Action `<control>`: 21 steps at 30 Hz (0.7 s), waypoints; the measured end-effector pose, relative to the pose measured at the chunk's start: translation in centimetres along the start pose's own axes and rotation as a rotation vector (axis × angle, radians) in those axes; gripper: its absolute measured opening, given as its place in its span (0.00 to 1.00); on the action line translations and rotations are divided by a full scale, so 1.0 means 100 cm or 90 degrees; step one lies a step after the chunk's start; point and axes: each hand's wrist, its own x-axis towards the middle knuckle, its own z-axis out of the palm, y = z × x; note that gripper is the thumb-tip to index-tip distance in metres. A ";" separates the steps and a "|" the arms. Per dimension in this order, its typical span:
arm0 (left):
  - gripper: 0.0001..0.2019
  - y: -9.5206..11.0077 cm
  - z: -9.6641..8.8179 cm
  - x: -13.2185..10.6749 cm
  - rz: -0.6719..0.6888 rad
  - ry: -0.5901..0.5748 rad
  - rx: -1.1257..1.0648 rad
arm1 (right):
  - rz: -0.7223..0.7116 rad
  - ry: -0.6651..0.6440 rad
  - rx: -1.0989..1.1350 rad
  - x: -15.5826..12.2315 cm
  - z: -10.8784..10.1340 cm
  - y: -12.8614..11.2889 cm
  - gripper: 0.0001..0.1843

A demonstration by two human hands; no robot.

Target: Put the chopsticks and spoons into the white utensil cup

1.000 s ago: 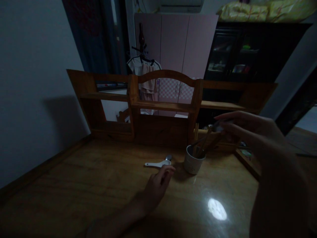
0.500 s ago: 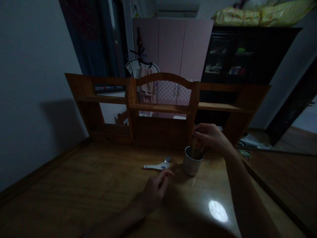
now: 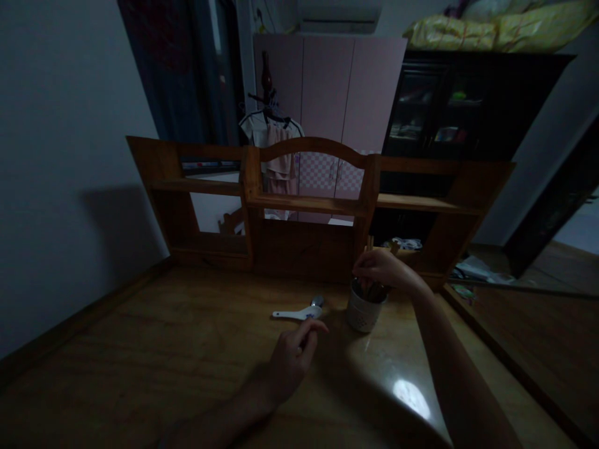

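Note:
A pale round utensil pot (image 3: 364,312) stands on the wooden tabletop, with chopsticks (image 3: 370,242) and other utensils upright in it. My right hand (image 3: 380,268) is over its mouth, fingers pinched together among the sticks; what they grip is hidden. A broader wooden utensil end (image 3: 394,247) rises behind that hand. Left of the pot lies a white ceramic soup spoon (image 3: 294,314) with a blue pattern, and a metal spoon (image 3: 317,301) lies just behind its bowl. My left hand (image 3: 294,358) rests in front of the spoons, loosely curled, with nothing visible in it.
A wooden shelf rack (image 3: 309,202) runs along the back of the table (image 3: 163,349). A wall (image 3: 60,187) borders the left side. Lamp glare (image 3: 410,398) shines on the tabletop near my right forearm. Beyond the rack stand a pink wardrobe (image 3: 327,93) and a dark cabinet (image 3: 496,106).
My right hand has moved down and slightly left towards the pot, and the tops of the chopsticks now show above it. My left hand and the spoons stay where they were.

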 end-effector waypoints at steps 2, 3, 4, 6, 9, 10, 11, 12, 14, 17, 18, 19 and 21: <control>0.12 0.000 0.000 0.000 -0.004 -0.001 -0.002 | -0.001 0.000 0.011 0.001 0.002 0.000 0.12; 0.12 0.000 0.000 0.000 -0.006 -0.001 -0.001 | -0.003 0.005 0.008 0.001 0.003 0.000 0.13; 0.13 -0.001 0.000 0.000 -0.008 -0.001 0.000 | -0.007 0.011 0.001 0.001 0.005 0.000 0.14; 0.13 -0.003 0.001 0.000 -0.008 -0.001 0.000 | -0.018 0.014 -0.019 0.002 0.008 0.000 0.15; 0.13 -0.005 0.001 -0.001 -0.011 -0.006 -0.004 | -0.033 -0.003 -0.045 0.003 0.010 0.002 0.16; 0.13 -0.005 0.002 -0.001 -0.011 -0.006 -0.004 | -0.033 -0.006 -0.051 0.004 0.010 0.004 0.16; 0.13 -0.005 0.002 -0.001 -0.011 -0.007 -0.002 | -0.030 -0.007 -0.053 0.004 0.010 0.005 0.17; 0.13 -0.005 0.002 -0.001 -0.009 -0.008 0.000 | -0.025 -0.007 -0.052 0.005 0.009 0.007 0.19; 0.13 -0.004 0.002 -0.001 -0.004 -0.006 0.008 | -0.021 -0.003 -0.046 0.005 0.009 0.009 0.22; 0.12 -0.004 0.002 -0.001 -0.003 -0.007 0.014 | -0.017 -0.003 -0.035 0.005 0.008 0.010 0.26; 0.12 -0.004 0.002 -0.001 -0.005 -0.009 0.014 | -0.014 -0.003 -0.031 0.004 0.007 0.009 0.27; 0.12 -0.005 0.002 -0.002 -0.004 -0.012 0.014 | -0.009 -0.001 -0.028 0.004 0.007 0.008 0.28; 0.12 -0.006 0.002 -0.002 -0.001 -0.010 0.012 | 0.000 0.014 -0.025 0.001 0.004 0.003 0.30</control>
